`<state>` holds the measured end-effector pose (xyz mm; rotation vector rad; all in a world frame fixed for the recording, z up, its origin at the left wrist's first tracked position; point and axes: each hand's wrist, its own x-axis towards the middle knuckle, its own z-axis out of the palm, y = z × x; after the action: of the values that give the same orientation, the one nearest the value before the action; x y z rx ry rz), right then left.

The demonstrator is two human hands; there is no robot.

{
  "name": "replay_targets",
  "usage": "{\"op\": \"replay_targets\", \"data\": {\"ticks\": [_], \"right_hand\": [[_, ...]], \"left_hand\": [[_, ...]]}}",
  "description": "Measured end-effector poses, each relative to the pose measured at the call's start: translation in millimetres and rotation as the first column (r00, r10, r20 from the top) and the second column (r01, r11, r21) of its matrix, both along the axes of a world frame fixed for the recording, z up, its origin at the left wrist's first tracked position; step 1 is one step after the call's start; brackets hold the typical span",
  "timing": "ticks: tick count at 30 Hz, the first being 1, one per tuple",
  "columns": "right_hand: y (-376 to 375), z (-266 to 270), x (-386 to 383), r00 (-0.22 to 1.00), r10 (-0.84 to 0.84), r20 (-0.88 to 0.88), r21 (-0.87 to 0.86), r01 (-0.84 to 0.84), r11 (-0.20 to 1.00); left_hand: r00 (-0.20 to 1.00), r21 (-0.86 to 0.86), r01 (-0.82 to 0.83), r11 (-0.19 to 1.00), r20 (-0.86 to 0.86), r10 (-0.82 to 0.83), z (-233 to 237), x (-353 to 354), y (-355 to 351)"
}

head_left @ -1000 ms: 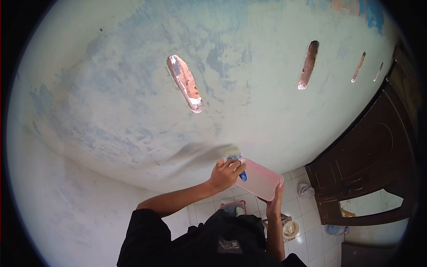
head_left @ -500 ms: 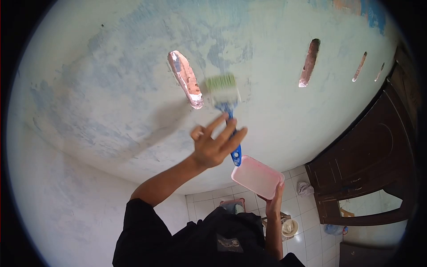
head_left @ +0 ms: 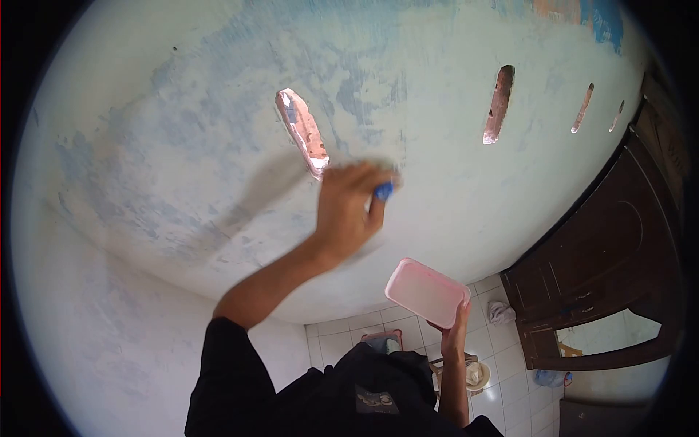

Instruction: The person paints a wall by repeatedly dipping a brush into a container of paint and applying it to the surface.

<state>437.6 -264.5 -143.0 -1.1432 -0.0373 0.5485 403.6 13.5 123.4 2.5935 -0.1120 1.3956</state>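
My left hand (head_left: 346,207) is closed around a paintbrush, held up close to the wall (head_left: 437,175). Only the blue handle end (head_left: 384,191) of the paintbrush shows clearly; its bristles are mostly hidden behind my fingers and blurred. Just up and left of this hand, a long slot (head_left: 304,131) in the wall exposes reddish brick. Lower right, my right hand (head_left: 453,328) grips a shallow pink plastic tray (head_left: 426,291) by its corner, tilted, thumb on the rim. A whitish film covers the inside of the tray.
More narrow slots (head_left: 499,105) run along the wall to the right. A dark wooden cabinet (head_left: 597,240) with a mirror stands at right. On the tiled floor below are a stool with a pale bucket (head_left: 477,375), a crumpled cloth (head_left: 501,312) and a pink-edged container (head_left: 382,340).
My left hand has moved up and turned over, so the brush head, visible before, is now mostly behind the fingers. The tray in my right hand has shifted only slightly.
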Motion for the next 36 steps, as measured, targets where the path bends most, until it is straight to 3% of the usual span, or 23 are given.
{"op": "replay_targets", "data": {"ticks": [2,3,5,7,9,10,11,13,16,17,20,22,25,27,29,32,34,36], "right_hand": [[1.3,-1.7,1.0,1.000,0.003,-0.002,0.011,-0.003,1.000],[1.9,-3.5,0.7,1.000,0.004,-0.005,0.016,-0.003,1.000],[3.4,-10.1,-0.5,1.000,-0.001,-0.009,0.028,0.001,1.000],[3.1,-12.4,-2.3,1.000,0.005,-0.030,0.056,-0.004,0.998],[2.5,-12.8,-4.8,0.998,0.018,-0.064,0.103,-0.012,0.995],[3.1,-13.9,-6.5,0.999,0.006,-0.051,0.083,-0.002,0.997],[4.8,-14.9,-8.2,0.999,-0.006,-0.037,0.065,0.008,0.998],[5.5,-17.7,-10.3,1.000,-0.015,-0.026,0.046,0.017,0.999],[5.3,-20.5,-8.7,0.999,-0.020,-0.032,0.048,0.021,0.999],[3.4,-21.3,-8.6,0.999,-0.018,-0.034,0.044,0.019,0.999],[-3.2,-18.6,-3.7,0.999,-0.002,-0.034,0.083,0.005,0.997],[-4.3,-11.5,-2.5,0.999,-0.006,-0.037,0.101,0.010,0.995],[-3.5,-3.0,-1.7,0.999,-0.017,-0.037,0.086,0.021,0.996],[-2.4,-1.5,-1.7,0.999,-0.022,-0.039,0.091,0.025,0.996],[-1.3,0.7,-3.2,0.999,-0.018,-0.048,0.103,0.023,0.994],[-0.2,-5.4,-6.4,0.999,-0.021,-0.049,0.119,0.027,0.993],[2.7,-6.8,-8.0,0.999,-0.028,-0.042,0.113,0.032,0.993],[5.8,-3.7,-11.0,0.999,-0.034,-0.032,0.087,0.037,0.996]], "left_hand": [[0.979,0.116,0.017,0.993,0.202,-0.040,65.3,2.3,-0.6],[0.960,0.260,-0.062,0.964,0.278,-0.014,97.7,-1.7,-0.3],[0.882,0.309,-0.058,0.949,0.461,-0.096,138.0,5.4,5.3],[0.798,0.487,-0.213,0.847,0.587,-0.136,158.7,15.9,20.6],[0.720,0.559,-0.432,0.708,0.687,-0.103,163.0,23.4,27.4],[0.805,0.507,-0.411,0.758,0.591,0.042,143.4,22.7,22.7],[0.807,0.549,-0.497,0.672,0.577,0.127,118.6,30.9,26.3],[0.847,0.673,-0.506,0.540,0.505,0.165,59.6,35.9,18.2],[0.987,0.712,-0.132,0.690,0.157,0.028,-30.5,26.5,-14.3],[1.000,0.659,-0.017,0.752,0.017,0.008,-44.7,22.5,-23.8],[0.907,0.160,0.091,0.983,-0.420,-0.015,-33.0,22.5,-28.7],[0.979,0.207,0.064,0.976,-0.201,-0.022,6.7,30.4,-22.7],[0.991,0.209,0.046,0.977,0.117,-0.071,93.5,38.3,-11.3],[0.947,0.271,0.020,0.962,0.304,-0.105,147.7,35.5,-10.9],[0.809,0.477,-0.143,0.867,0.561,-0.176,181.4,45.6,2.6],[0.752,0.581,-0.391,0.714,0.648,-0.116,182.6,57.7,9.9],[0.861,0.678,-0.451,0.581,0.502,0.082,131.6,58.8,2.0],[0.943,0.782,-0.281,0.557,0.333,0.009,64.7,67.5,0.9]]}}
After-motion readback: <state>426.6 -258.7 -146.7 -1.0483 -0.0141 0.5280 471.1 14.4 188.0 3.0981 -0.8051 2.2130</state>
